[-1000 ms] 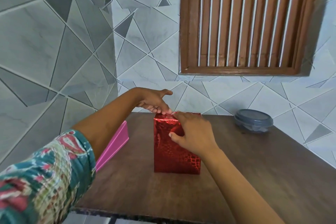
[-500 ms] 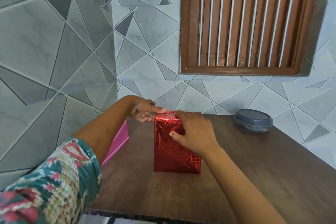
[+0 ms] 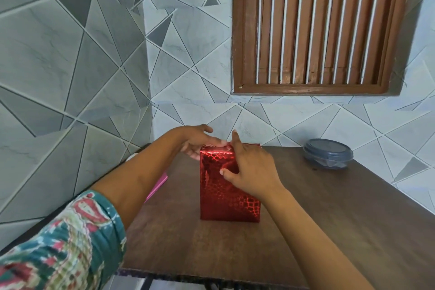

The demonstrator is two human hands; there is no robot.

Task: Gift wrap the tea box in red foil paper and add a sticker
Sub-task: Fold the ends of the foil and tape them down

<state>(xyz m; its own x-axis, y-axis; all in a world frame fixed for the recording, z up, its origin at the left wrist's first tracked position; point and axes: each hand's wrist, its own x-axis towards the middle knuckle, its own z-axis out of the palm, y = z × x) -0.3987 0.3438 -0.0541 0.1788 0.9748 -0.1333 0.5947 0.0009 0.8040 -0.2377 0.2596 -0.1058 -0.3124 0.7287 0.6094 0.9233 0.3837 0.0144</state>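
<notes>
The tea box, wrapped in shiny red foil paper, stands upright in the middle of the brown wooden table. My left hand holds its top left corner, thumb along the top edge and fingers down the left side. My right hand lies over the top right part, with the thumb pressed on the front face and the index finger lifted above the top. The top face of the box is mostly hidden by both hands. No sticker is visible.
A round grey lidded container sits at the table's back right. A pink flat object lies at the left edge, partly behind my left arm. Tiled walls close in on the left and back, with a wooden shutter above.
My left hand has moved from the far top edge to the top left corner of the box. My right index finger has lifted. The box has stayed in place.
</notes>
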